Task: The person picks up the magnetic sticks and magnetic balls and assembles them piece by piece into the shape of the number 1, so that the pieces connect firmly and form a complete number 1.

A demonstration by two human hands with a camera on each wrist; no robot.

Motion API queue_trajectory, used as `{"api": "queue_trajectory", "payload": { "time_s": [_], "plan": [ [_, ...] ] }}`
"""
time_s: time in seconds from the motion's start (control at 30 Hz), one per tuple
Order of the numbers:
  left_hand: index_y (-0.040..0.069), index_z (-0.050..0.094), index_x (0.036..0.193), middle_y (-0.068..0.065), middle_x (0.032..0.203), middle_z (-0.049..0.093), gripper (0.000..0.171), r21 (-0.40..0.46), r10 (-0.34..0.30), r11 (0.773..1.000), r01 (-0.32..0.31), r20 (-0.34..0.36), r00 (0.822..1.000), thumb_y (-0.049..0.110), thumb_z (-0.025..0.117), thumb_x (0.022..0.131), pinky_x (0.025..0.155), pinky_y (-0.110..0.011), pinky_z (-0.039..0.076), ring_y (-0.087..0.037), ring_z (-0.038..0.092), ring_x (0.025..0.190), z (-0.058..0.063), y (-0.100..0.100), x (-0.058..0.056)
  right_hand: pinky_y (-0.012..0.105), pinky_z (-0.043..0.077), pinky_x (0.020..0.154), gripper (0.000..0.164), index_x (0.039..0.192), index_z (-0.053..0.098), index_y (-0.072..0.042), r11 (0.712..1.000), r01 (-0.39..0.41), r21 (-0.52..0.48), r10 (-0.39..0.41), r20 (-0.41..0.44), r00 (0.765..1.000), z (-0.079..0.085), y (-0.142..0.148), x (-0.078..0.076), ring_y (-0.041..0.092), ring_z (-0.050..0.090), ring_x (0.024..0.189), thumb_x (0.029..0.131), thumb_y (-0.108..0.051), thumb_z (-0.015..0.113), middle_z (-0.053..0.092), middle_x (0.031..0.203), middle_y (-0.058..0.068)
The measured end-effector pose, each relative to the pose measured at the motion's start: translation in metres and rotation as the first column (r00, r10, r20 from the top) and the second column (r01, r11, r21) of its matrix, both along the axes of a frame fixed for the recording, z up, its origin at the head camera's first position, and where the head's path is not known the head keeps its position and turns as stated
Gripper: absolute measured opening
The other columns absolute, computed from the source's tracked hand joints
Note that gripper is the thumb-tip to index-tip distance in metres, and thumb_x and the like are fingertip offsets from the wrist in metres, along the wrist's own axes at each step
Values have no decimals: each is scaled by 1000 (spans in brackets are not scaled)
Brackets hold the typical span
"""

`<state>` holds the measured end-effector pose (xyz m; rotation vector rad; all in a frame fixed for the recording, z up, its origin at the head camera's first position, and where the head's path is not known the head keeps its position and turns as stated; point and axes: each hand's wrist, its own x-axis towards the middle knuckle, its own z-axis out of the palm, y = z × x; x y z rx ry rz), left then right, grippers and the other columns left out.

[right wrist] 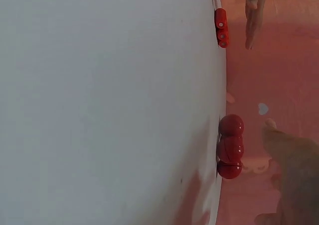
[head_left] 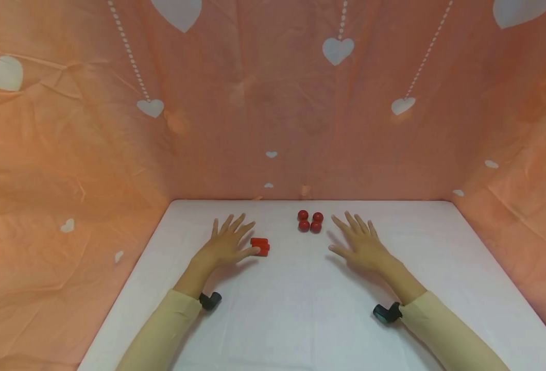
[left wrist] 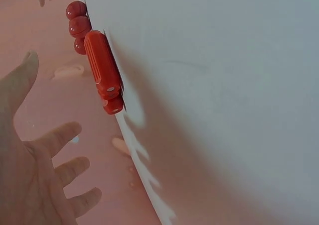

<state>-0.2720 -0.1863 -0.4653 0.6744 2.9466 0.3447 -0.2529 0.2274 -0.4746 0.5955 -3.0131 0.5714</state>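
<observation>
In the head view three short red ridged rods (head_left: 259, 241) lie side by side, left of the table's middle. My left hand (head_left: 224, 245) hovers just left of them with fingers spread, its thumb crossing in front of part of them. The left wrist view shows a gap between that hand (left wrist: 30, 180) and the nearest rod (left wrist: 102, 58). Several shiny dark red balls (head_left: 304, 225) sit clustered farther back. To their right my right hand (head_left: 361, 247) is held above the table, fingers spread, holding nothing. In the right wrist view the balls (right wrist: 231, 149) are apart from the fingers.
A white cloth covers the table (head_left: 282, 319). Orange-pink sheeting (head_left: 254, 103) with white hearts hangs behind it and on both sides. Each wrist wears a black strapped camera, on the left (head_left: 210, 301) and on the right (head_left: 387, 313).
</observation>
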Motion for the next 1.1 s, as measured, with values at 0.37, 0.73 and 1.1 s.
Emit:
{"api": "queue_trajectory", "payload": {
  "time_s": [0.37,0.73,1.1],
  "plan": [
    [19,37,168,-17,176,24,81,0,-38,999,38,47,998,66,53,104,124,-75,1,-48,15,162,1,8,-17,71,12,126,85,172,25,-21,999,-20,-45,22,32,999,-11,-12,-13,54,19,159,105,-63,57,20,175,27],
    [15,47,162,-17,169,40,59,97,-81,993,75,58,995,47,50,113,130,-62,12,-42,28,159,-3,14,-30,69,27,123,78,170,31,-19,992,-17,-124,23,40,999,-13,-22,-23,46,37,153,106,-51,64,42,165,22],
    [19,60,152,-6,156,57,45,221,-83,974,56,119,989,40,54,113,126,-53,32,-32,45,151,-7,15,-33,65,39,117,71,164,39,-13,983,9,-181,-4,26,1000,-20,-28,-35,43,51,139,105,-43,67,57,147,22]
  ]
}}
